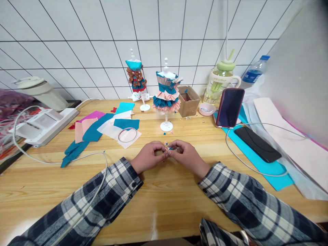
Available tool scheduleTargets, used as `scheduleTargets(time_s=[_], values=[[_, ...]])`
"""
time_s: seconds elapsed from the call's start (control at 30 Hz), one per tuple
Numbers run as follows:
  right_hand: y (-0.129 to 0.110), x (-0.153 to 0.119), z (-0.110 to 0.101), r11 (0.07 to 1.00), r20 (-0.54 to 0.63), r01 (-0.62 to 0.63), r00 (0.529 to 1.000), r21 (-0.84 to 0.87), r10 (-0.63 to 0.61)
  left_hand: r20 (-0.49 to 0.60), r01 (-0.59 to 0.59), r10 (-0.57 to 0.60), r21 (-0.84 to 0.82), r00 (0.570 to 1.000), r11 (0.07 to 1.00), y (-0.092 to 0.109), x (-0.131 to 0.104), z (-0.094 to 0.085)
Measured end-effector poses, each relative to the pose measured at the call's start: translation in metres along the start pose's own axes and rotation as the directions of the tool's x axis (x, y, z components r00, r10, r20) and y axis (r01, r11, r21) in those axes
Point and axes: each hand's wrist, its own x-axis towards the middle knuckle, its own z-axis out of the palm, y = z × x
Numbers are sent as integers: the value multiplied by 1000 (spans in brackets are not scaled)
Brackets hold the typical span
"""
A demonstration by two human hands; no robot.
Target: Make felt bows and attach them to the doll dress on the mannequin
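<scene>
Fingertips of the left hand [148, 156] and right hand [186, 155] meet over the pale wooden tabletop [164, 201], both pinched shut on a tiny pink-and-teal folded paper piece [171, 149], too small to make out clearly. It sits between the thumbs, just in front of the small white mannequin stand wearing a teal and pink pleated paper dress [166, 94]. This looks like the folding or creasing step; the next move calls for a fine, steady pinch.
</scene>
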Motion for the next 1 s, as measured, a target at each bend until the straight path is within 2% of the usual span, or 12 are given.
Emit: scheduleTargets(time_s=[0.07, 0.13, 0.23, 0.3, 0.37, 0.43, 0.53, 0.8, 1.0], values=[[1, 0, 0, 999, -16, 7, 1000, -37, -8, 2, 0, 0, 3, 1000, 1000, 1, 0, 1], [4, 1, 0, 1000, -44, 0, 999, -3, 0, -23, 42, -43, -33, 999, 999, 2, 0, 2], [7, 3, -1, 998, -88, -26, 996, 60, 31, -126, 97, -109, -100, 986, 990, 5, 0, 2], [8, 3, -1, 997, -97, -29, 995, 72, 36, -214, 69, -81, -63, 974, 996, 7, 0, 1], [8, 3, -1, 996, -90, -25, 995, 86, 32, -264, 0, 9, 35, 965, 999, 9, -1, -1], [8, 4, 0, 994, -81, -22, 996, 107, 31, -254, -61, 93, 128, 963, 990, 10, -2, -2], [7, 3, 0, 992, -68, -17, 997, 125, 25, -234, -89, 134, 196, 963, 977, 12, -3, -1], [11, 3, 0, 991, -77, -4, 997, 131, 14, -248, -53, 107, 213, 963, 976, 13, -3, 0], [13, 4, 1, 989, -89, -3, 996, 149, 16, -222, 17, 21, 169, 975, 985, 11, -3, 0]])
